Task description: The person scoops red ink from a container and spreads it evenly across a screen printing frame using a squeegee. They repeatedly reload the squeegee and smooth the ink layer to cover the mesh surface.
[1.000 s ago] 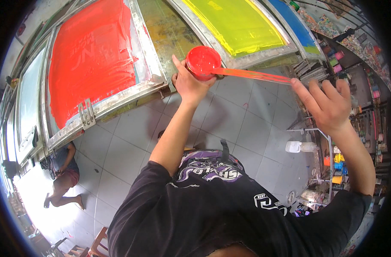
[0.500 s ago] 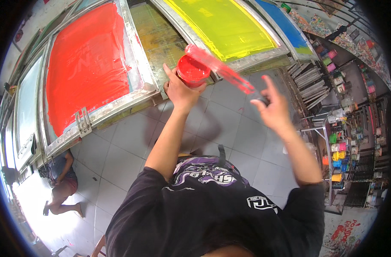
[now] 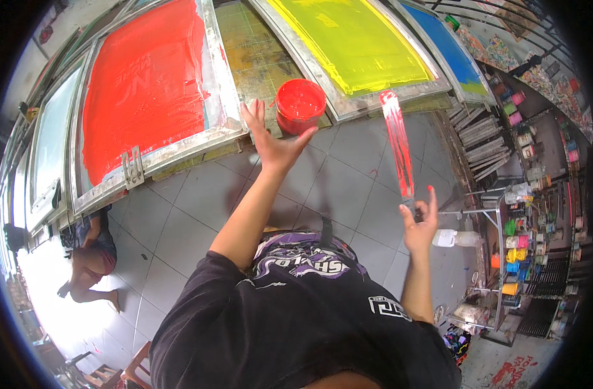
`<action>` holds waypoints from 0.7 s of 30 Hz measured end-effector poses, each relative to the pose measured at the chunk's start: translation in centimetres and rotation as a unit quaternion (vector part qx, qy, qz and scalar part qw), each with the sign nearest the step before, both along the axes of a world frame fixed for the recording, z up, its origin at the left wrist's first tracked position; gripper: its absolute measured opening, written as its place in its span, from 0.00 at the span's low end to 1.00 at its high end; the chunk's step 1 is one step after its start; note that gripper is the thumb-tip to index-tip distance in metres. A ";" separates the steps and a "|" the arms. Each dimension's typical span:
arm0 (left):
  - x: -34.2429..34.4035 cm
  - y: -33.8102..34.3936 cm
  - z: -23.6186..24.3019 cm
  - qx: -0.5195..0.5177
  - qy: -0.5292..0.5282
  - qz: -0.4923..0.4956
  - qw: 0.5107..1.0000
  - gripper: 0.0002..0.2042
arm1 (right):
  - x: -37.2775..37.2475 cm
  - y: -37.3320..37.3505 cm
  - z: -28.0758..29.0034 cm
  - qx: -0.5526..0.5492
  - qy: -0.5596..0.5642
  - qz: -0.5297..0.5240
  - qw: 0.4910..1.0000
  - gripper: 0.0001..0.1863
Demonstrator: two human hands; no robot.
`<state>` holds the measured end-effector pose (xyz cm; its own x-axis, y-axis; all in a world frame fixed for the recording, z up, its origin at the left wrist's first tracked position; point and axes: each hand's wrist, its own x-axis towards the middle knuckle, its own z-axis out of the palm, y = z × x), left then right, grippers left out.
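A tub of red ink (image 3: 295,122) stands at the table's near edge, in the gap between two screen frames. Beside it is my left hand (image 3: 275,148), fingers spread wide, its thumb by the tub's lower side; whether the thumb touches the tub I cannot tell. My right hand (image 3: 421,227) grips the dark handle of a long spatula (image 3: 398,146), whose blade is streaked with red ink and points away over the floor. To the left lies a printing screen coated in red ink (image 3: 144,97). On the right is a screen coated in yellow-green ink (image 3: 348,42).
A blue-inked screen (image 3: 439,39) lies farther right. Racks of small ink pots (image 3: 517,243) line the right side, near a stack of wooden strips (image 3: 481,146). A white jug (image 3: 444,238) stands on the tiled floor. Another person (image 3: 92,256) sits at the left.
My left hand has let go of the tub and spread its fingers. My right hand has drawn the spatula from above the tub to the right and nearer to me.
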<state>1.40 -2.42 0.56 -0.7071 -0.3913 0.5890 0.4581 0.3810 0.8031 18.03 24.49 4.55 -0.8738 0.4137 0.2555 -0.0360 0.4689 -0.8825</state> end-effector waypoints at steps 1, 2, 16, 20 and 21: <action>0.7 -0.1 0.4 -0.015 0.030 0.004 0.999 0.63 | -0.3 -0.9 -0.2 -0.018 -0.002 0.003 1.000 0.40; 1.5 -0.3 0.8 -0.032 0.057 0.007 0.998 0.63 | -0.5 -1.8 -0.5 -0.037 -0.007 0.005 0.999 0.40; 8.0 -8.8 6.0 -0.284 0.257 0.255 0.888 0.73 | -6.2 -9.9 0.2 -0.261 -0.022 0.275 0.925 0.42; 10.9 -12.9 5.6 -0.109 0.186 0.253 0.943 0.73 | -6.6 -12.8 0.3 -0.315 -0.072 0.318 0.892 0.41; 11.7 -13.9 5.8 -0.040 0.162 0.200 0.966 0.73 | -6.8 -13.5 0.2 -0.297 -0.074 0.333 0.892 0.40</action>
<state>13.09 -16.34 6.32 -0.2831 -0.5390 0.7933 0.4834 0.6342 0.6034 11.25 11.03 4.78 -0.9824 -0.1852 0.0250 0.0057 -0.1637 -0.9865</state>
